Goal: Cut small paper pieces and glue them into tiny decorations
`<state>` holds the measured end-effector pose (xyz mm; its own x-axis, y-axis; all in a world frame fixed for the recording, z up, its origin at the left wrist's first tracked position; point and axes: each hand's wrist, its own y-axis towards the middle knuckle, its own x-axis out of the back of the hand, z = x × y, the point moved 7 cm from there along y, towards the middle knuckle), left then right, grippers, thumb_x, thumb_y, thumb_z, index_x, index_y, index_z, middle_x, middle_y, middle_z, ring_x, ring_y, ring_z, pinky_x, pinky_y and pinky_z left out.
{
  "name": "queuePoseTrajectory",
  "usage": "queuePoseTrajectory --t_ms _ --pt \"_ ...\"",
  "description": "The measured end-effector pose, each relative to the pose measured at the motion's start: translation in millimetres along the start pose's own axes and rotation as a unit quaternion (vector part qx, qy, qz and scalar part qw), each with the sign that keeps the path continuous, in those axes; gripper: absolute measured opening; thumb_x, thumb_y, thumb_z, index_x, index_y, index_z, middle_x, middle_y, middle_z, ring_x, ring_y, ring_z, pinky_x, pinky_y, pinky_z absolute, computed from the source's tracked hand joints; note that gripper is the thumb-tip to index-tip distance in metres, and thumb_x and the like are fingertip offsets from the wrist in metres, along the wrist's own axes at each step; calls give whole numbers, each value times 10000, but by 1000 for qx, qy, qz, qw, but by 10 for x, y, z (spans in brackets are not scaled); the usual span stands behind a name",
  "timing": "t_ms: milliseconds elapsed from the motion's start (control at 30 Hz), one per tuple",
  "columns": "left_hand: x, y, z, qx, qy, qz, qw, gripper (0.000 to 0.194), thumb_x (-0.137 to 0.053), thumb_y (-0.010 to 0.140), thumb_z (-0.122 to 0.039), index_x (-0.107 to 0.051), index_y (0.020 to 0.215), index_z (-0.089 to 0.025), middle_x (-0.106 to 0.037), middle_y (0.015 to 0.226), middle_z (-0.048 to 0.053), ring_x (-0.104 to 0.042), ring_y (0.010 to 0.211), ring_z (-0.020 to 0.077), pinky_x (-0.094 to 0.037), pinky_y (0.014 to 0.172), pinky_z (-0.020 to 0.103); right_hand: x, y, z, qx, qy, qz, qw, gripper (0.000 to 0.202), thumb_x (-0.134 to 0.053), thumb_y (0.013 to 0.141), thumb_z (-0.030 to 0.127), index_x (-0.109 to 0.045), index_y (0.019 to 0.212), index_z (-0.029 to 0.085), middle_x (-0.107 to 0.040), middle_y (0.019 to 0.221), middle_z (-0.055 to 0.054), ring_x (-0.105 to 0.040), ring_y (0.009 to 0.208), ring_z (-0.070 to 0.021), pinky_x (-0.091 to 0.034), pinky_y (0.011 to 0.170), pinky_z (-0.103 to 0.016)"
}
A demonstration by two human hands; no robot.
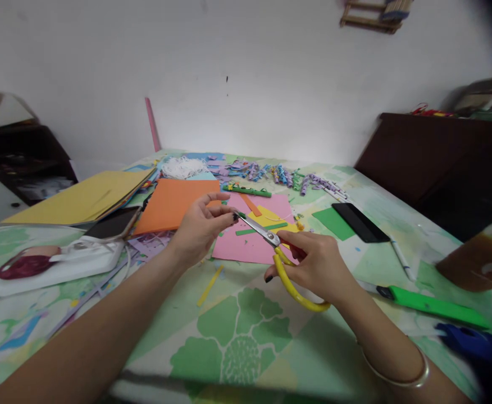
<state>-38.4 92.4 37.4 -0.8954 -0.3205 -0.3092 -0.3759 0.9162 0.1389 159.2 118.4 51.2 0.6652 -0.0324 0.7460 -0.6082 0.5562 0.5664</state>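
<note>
My right hand (313, 261) is closed on the yellow handles of a pair of scissors (271, 238), with the blades pointing up and left. At the blade tips, my left hand (206, 224) pinches a small dark green piece (241, 215) between thumb and fingers. Below the blades lies a pink sheet (233, 247), bearing a yellow piece (267, 214), an orange strip (251, 206) and green strips (252, 230). A green rolled piece with small decorations (248, 191) rests at the sheet's back edge.
Orange sheets (170, 202), yellow sheets (86, 196) and a white power strip (98, 258) lie left. Curled paper pieces (279, 175) line the back. To the right are a black phone (359, 221), a green cutter (435, 306) and a cup of brown drink (482, 258).
</note>
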Motion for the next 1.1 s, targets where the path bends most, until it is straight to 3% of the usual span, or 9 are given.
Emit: queuePoseTrajectory --t_ms 433,667,833,1100 --pt "59 34 25 4 -21 -2 1000 502 -795 585 -85 -540 1016 -127 -714 699 20 -658 637 116 -512 664 232 28 1 3 4 8 -15 1000 348 -737 658 325 -754 952 139 -511 577 19 -403 520 -104 -301 515 -246" --pt "10 14 24 32 -48 17 998 439 -763 599 -51 -564 987 -111 -694 688 13 -642 597 112 -509 611 214 -66 12 -16 -50 80 58 994 198 -763 650 321 -686 737 160 -344 528 75 -281 509 -80 -241 470 -228" --pt "-29 -29 85 87 -97 32 991 381 -716 632 -27 -591 984 -102 -686 711 29 -638 622 113 -518 634 213 -131 24 -29 -104 155 97 978 272 -792 630 343 -592 629 158 -303 559 73 -247 548 -79 -221 464 -222" --pt "-80 -45 187 128 -128 61 982 358 -682 638 11 -629 970 -113 -685 775 32 -640 648 111 -524 656 212 -290 -50 -129 -163 273 139 938 229 -789 622 320 -650 714 163 -351 572 63 -302 551 -91 -253 478 -236"
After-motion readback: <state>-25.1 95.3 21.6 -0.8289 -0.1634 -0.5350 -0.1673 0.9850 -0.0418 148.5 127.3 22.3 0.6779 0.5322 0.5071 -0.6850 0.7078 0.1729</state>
